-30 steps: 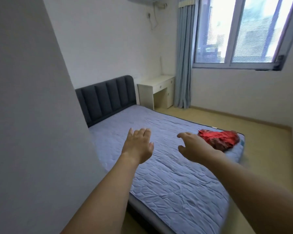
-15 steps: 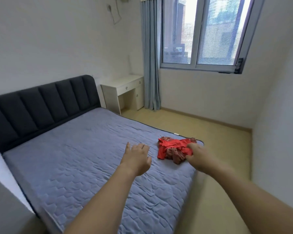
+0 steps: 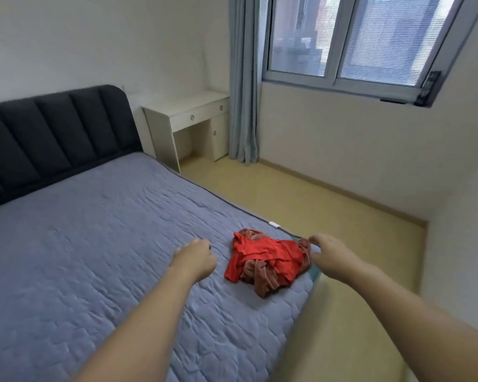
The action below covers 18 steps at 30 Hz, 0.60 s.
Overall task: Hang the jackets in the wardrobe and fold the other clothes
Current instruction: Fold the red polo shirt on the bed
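Both bare forearms extend forward from the lower edge of the view, roughly parallel. Left hand: back facing up, fingers curled loosely inward, holding nothing. Right hand: reaches further forward, wrist straight, fingers bent downward at the tips; whether its grip closes on anything cannot be determined.

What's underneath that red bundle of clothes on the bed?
The red clothes lie crumpled on the grey quilted bed near its foot corner. Whether anything lies under or inside the bundle is hidden by its folds.
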Each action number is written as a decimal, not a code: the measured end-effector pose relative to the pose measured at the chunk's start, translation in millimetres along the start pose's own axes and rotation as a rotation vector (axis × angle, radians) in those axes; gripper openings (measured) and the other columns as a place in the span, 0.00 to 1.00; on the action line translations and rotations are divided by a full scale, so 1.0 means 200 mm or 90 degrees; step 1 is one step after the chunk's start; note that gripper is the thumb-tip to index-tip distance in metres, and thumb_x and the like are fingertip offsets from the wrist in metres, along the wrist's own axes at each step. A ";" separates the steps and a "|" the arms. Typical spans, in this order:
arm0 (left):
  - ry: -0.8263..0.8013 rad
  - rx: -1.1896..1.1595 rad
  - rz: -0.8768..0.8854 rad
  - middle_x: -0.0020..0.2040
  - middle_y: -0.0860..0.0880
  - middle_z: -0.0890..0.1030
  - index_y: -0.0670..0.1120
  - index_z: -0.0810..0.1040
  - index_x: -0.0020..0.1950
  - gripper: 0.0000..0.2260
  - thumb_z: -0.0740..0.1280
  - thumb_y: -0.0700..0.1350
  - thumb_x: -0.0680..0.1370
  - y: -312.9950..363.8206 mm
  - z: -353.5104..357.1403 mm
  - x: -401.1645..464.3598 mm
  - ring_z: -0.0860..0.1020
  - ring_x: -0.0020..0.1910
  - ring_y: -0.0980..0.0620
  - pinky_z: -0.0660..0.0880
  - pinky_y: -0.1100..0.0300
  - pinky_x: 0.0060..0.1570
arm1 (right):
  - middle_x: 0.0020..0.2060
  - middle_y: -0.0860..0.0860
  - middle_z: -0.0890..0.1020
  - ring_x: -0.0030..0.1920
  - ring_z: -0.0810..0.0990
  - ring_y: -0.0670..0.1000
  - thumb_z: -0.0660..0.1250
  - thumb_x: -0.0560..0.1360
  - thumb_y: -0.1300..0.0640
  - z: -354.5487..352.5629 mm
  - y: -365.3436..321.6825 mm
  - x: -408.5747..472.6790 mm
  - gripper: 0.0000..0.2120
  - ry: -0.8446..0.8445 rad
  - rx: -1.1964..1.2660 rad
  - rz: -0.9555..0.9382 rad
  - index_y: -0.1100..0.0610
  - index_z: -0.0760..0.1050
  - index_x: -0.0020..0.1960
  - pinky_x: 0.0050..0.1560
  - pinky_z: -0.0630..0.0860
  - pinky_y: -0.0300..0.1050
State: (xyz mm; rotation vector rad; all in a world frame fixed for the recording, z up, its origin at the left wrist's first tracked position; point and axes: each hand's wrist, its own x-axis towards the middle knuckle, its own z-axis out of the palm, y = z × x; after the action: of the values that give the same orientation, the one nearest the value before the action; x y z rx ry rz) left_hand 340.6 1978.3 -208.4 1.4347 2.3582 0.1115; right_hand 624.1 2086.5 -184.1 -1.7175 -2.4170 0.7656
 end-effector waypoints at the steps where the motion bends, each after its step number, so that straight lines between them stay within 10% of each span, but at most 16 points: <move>1: -0.009 0.002 0.003 0.67 0.43 0.72 0.46 0.73 0.65 0.17 0.55 0.48 0.80 0.08 0.03 0.11 0.73 0.63 0.43 0.68 0.51 0.64 | 0.67 0.57 0.74 0.66 0.72 0.55 0.61 0.76 0.61 -0.03 0.05 0.13 0.20 -0.003 0.002 0.007 0.58 0.71 0.68 0.65 0.68 0.44; 8: -0.075 0.016 0.021 0.64 0.42 0.73 0.44 0.74 0.64 0.17 0.58 0.47 0.78 0.61 0.41 1.11 0.73 0.63 0.41 0.70 0.50 0.63 | 0.66 0.58 0.74 0.66 0.72 0.57 0.59 0.77 0.62 0.01 0.60 1.20 0.20 -0.051 0.048 0.062 0.61 0.70 0.69 0.62 0.68 0.43; 18: -0.301 0.059 0.009 0.65 0.43 0.73 0.48 0.73 0.66 0.18 0.62 0.45 0.76 0.97 1.83 2.46 0.72 0.65 0.41 0.70 0.49 0.65 | 0.53 0.56 0.81 0.56 0.77 0.58 0.60 0.75 0.60 1.07 1.54 2.66 0.04 -0.299 0.031 0.049 0.55 0.73 0.48 0.44 0.66 0.40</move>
State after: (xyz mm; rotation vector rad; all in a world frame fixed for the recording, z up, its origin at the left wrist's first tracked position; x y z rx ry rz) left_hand 432.9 2453.1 -632.1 1.3417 1.9840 -0.3056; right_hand 620.3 2568.8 -620.4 -1.7824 -2.5886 1.3608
